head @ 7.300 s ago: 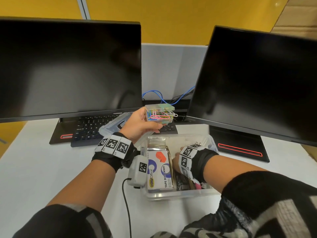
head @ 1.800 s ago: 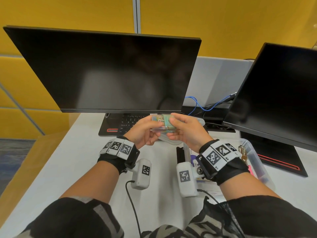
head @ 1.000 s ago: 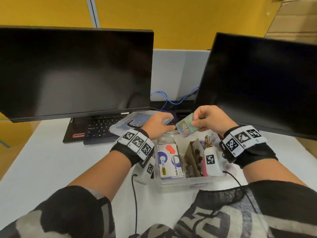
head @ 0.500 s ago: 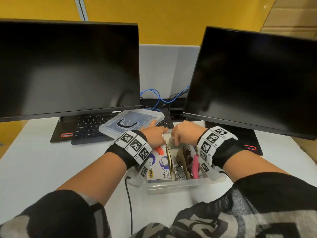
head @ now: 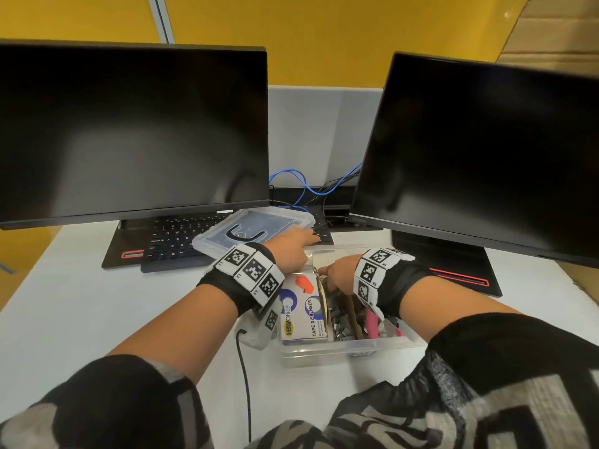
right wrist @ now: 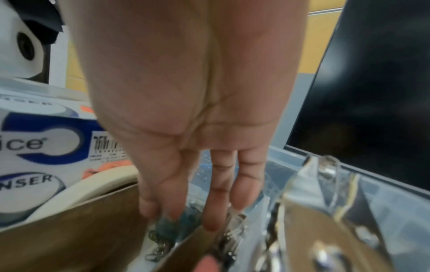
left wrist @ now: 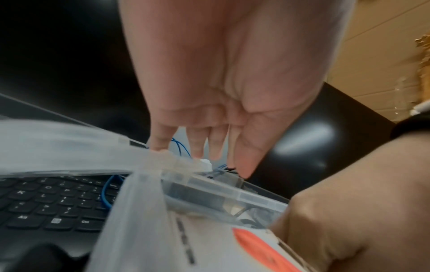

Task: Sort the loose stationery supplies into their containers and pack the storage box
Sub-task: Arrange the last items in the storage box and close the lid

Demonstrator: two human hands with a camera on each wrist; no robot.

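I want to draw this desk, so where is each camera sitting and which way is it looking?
Head: worn on the head, looking forward and down at the storage box, two monitors and both forearms.
Left wrist: on the left wrist, looking along the left hand toward the lid and laptop keyboard.
Right wrist: on the right wrist, looking along the right hand down into the box.
Shared: the tape dispenser box shows in all three views.

The right hand [head: 338,274] hides the far contents of the storage box [head: 350,350].
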